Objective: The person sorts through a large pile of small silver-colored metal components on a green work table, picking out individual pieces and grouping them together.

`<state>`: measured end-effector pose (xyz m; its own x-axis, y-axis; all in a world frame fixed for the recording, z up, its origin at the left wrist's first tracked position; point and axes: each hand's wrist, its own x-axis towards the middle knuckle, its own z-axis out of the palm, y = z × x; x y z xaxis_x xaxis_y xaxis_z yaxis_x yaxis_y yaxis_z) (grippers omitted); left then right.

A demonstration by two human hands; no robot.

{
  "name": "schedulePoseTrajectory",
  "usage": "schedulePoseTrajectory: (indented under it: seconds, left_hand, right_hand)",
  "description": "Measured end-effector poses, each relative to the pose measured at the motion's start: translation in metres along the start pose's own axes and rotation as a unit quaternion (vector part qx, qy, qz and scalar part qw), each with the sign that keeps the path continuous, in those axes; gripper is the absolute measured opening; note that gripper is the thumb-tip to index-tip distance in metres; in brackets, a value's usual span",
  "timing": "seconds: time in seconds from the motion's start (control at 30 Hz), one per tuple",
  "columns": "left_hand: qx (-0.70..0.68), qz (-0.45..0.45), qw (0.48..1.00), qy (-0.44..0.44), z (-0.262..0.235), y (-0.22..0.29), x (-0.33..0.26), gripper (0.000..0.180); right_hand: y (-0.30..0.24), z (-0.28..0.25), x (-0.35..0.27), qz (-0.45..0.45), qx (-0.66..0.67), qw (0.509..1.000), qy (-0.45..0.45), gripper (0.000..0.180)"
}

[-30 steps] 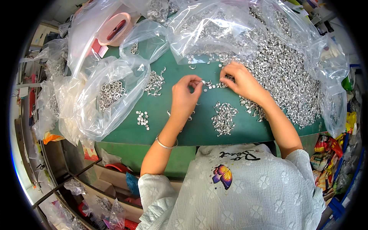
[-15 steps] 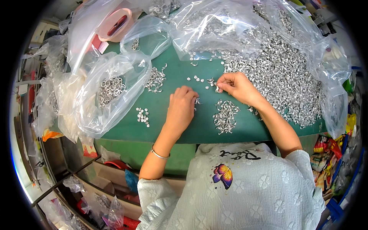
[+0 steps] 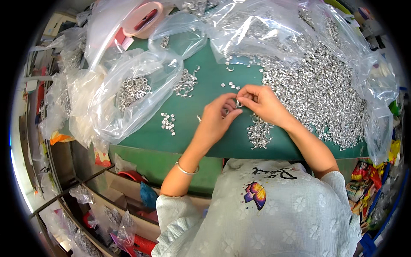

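Observation:
My left hand [image 3: 218,118] and my right hand [image 3: 262,103] meet fingertip to fingertip over the green table [image 3: 205,94]. Between the fingertips they pinch a small silver metal piece [image 3: 238,104]. A large heap of small silver metal parts [image 3: 317,90] lies to the right of my right hand, partly on clear plastic. A smaller pile of joined pieces [image 3: 258,135] sits just below my right hand. A tiny cluster of silver bits [image 3: 168,121] lies left of my left hand, and another small pile [image 3: 186,83] is farther back.
Clear plastic bags [image 3: 124,94] holding metal rings crowd the left side, and more plastic [image 3: 252,30] covers the back. A pink tape roll [image 3: 141,19] lies at the back left. Shelves with bags [image 3: 98,205] stand below the table edge. Coloured packets [image 3: 364,180] are at the right.
Both hands drew back from the far heap toward me and came together; the left hand rose from the table surface to meet the right at the small piece.

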<state>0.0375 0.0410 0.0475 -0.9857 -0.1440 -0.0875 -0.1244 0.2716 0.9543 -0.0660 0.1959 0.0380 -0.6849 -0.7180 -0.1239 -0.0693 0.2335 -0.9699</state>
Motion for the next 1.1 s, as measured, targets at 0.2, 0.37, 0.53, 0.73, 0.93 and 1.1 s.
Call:
schedulePoseTrajectory:
  seconds: [0.2, 0.37, 0.53, 0.73, 0.93, 1.1]
  left_hand:
    - [0.141, 0.013, 0.977, 0.161, -0.029, -0.011, -0.011, 0.019]
    - [0.227, -0.036, 0.945, 0.233, -0.060, -0.023, -0.036, 0.009]
    - [0.228, -0.025, 0.936, 0.268, -0.074, -0.025, -0.046, 0.010]
    - [0.128, -0.032, 0.967, 0.218, -0.045, -0.033, -0.038, 0.012]
    - [0.187, 0.093, 0.969, 0.133, -0.028, -0.037, -0.016, 0.010]
    - [0.205, 0.110, 0.952, 0.201, -0.025, -0.036, -0.021, 0.015]
  right_hand:
    - [-0.006, -0.015, 0.002, -0.064, -0.124, 0.985, 0.097, 0.013]
    - [0.006, -0.029, 0.002, -0.167, -0.386, 0.900, 0.115, 0.017]
    - [0.013, -0.021, -0.002, -0.180, -0.439, 0.878, 0.067, 0.014]
    - [0.012, -0.021, 0.002, -0.213, -0.396, 0.890, 0.071, 0.015]
    - [0.004, -0.022, 0.000, -0.211, -0.373, 0.900, 0.076, 0.018]
    - [-0.003, 0.014, 0.012, -0.268, -0.328, 0.905, -0.039, 0.022]
